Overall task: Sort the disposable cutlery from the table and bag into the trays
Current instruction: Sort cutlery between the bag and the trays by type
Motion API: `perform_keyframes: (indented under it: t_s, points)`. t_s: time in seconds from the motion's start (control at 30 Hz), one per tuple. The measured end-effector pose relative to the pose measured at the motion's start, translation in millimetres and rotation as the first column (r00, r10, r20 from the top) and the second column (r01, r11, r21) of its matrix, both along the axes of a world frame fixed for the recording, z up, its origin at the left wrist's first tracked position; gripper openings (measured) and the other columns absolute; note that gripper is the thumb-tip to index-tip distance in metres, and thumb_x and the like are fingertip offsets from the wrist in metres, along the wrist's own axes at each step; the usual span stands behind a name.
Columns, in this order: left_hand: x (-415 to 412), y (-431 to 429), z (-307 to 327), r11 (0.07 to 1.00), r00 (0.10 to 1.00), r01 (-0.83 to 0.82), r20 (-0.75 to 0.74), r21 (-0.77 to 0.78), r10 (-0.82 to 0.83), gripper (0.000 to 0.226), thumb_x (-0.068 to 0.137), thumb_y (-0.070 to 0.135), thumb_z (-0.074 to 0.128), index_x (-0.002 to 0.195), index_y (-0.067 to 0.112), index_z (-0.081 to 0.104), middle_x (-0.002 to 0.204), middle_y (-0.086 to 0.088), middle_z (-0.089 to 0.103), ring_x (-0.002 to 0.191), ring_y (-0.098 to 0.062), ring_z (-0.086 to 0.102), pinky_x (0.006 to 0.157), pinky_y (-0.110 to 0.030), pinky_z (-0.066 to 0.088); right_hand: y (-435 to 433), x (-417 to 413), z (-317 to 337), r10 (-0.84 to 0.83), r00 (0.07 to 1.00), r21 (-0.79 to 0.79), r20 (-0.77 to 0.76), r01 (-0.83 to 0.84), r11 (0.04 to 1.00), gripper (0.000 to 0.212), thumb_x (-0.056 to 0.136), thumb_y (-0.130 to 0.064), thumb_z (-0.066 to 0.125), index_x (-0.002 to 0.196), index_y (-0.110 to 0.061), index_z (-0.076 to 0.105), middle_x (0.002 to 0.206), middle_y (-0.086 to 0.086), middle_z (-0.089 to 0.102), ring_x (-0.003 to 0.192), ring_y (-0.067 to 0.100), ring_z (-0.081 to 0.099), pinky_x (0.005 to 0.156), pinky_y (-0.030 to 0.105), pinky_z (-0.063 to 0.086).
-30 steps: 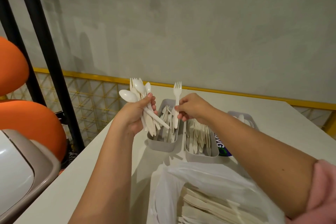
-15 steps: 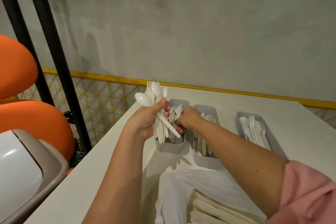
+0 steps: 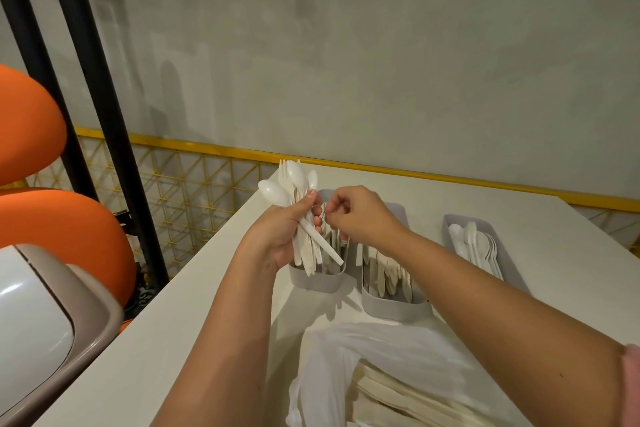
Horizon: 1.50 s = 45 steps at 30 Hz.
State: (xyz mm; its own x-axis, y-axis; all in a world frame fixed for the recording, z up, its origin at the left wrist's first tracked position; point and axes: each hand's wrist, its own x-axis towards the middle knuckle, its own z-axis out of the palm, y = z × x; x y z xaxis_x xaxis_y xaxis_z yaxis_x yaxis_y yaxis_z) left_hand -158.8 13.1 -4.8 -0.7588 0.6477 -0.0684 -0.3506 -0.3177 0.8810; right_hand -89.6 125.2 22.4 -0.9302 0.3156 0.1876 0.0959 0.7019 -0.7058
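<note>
My left hand (image 3: 280,236) grips a bundle of white spoons and forks (image 3: 294,180), held upright over the left grey tray (image 3: 315,279). My right hand (image 3: 360,215) hovers over the same tray, right beside the bundle. Its thumb and fingers are curled together, and I cannot tell if they pinch a piece. The left tray holds forks, the middle tray (image 3: 391,305) holds beige cutlery, and the right tray (image 3: 446,222) holds white spoons (image 3: 474,243). A clear plastic bag (image 3: 346,357) with more beige cutlery (image 3: 398,392) lies at the near edge.
The white table (image 3: 173,340) ends at a yellow rail (image 3: 415,173) by the grey wall. To the left stand a beige bin (image 3: 34,322), orange seats (image 3: 52,236) and two black poles (image 3: 104,97).
My right hand lowered the single fork into the left tray and no longer holds it. It has come back up beside the bundle. My left hand has stayed put.
</note>
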Motion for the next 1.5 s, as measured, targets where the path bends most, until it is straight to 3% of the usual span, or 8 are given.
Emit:
perform_keyframes:
  t_s: [0.13,0.3,0.5,0.63,0.93,1.17,1.37,1.5]
  points:
    - [3,3,-1,0.999,1.0,-0.015,0.018,0.041,0.015,0.024,0.097,0.021,0.048,0.083,0.006,0.06,0.067,-0.01,0.065,0.058,-0.018,0.065,0.055,-0.027,0.056,-16,15,0,0.132,0.987,0.141,-0.093,-0.119,0.983,0.004,0.089,-0.013,0.057,0.087,-0.011,0.061,0.082,0.009,0.062,0.072,0.016,0.054,0.068,0.033,0.048]
    - [4,5,-1,0.996,0.992,-0.088,0.088,0.024,0.085,0.025,0.096,0.023,0.05,0.078,0.007,0.057,0.071,-0.009,0.056,0.062,-0.018,0.061,0.054,-0.024,0.055,-27,18,-5,0.177,0.983,0.435,-0.041,-0.142,0.889,0.023,0.094,-0.024,0.052,0.109,-0.009,0.062,0.107,0.008,0.056,0.095,0.021,0.054,0.078,0.031,0.046]
    - [8,10,1,0.994,0.984,-0.074,0.165,0.079,0.061,0.03,0.096,0.019,0.049,0.068,0.008,0.051,0.041,-0.002,0.057,0.04,-0.011,0.062,0.044,-0.021,0.054,-28,15,-1,0.1,0.994,0.364,0.035,-0.106,0.925,0.014,0.096,-0.024,0.047,0.089,-0.013,0.052,0.087,0.005,0.054,0.082,0.021,0.055,0.068,0.03,0.044]
    - [6,12,-2,0.993,0.98,-0.053,0.198,0.11,0.03,0.025,0.095,0.021,0.05,0.076,0.006,0.058,0.053,-0.004,0.065,0.05,-0.014,0.067,0.051,-0.025,0.057,-27,12,-4,0.075,0.993,0.377,0.096,-0.106,0.92,0.023,0.099,-0.025,0.04,0.11,-0.006,0.048,0.099,0.011,0.056,0.085,0.02,0.052,0.069,0.03,0.041]
    - [7,14,-3,0.988,0.973,-0.038,0.229,0.15,0.002,0.03,0.095,0.033,0.048,0.09,0.006,0.059,0.073,-0.01,0.067,0.076,-0.022,0.066,0.07,-0.036,0.051,-25,15,-10,0.077,0.997,0.165,-0.017,-0.073,0.984,0.028,0.101,-0.019,0.032,0.126,-0.009,0.041,0.121,0.012,0.051,0.105,0.023,0.054,0.083,0.031,0.045]
    - [14,13,2,0.974,0.977,0.022,0.2,0.227,-0.069,0.035,0.098,0.027,0.043,0.083,0.001,0.061,0.068,-0.013,0.072,0.061,-0.02,0.072,0.076,-0.036,0.048,-22,14,-10,0.015,0.991,-0.112,-0.13,-0.03,0.993,0.029,0.102,-0.019,0.03,0.126,-0.012,0.045,0.112,0.008,0.057,0.094,0.016,0.054,0.078,0.027,0.045]
    - [10,11,-2,0.981,0.986,0.072,0.133,0.179,-0.096,0.02,0.097,0.011,0.044,0.098,0.0,0.061,0.088,-0.015,0.067,0.072,-0.022,0.072,0.058,-0.034,0.059,-18,14,-11,-0.035,0.992,-0.374,-0.121,-0.013,0.928,0.029,0.101,-0.034,0.031,0.116,-0.015,0.047,0.092,-0.001,0.058,0.091,0.02,0.062,0.082,0.038,0.053]
    - [10,13,-3,0.981,0.991,0.013,0.131,0.193,-0.038,0.019,0.096,0.009,0.046,0.101,-0.002,0.06,0.083,-0.017,0.072,0.074,-0.024,0.072,0.065,-0.036,0.061,-18,16,-13,-0.044,0.997,-0.333,-0.069,0.019,0.943,0.028,0.1,-0.036,0.037,0.119,-0.018,0.046,0.104,0.004,0.06,0.097,0.021,0.063,0.083,0.037,0.054]
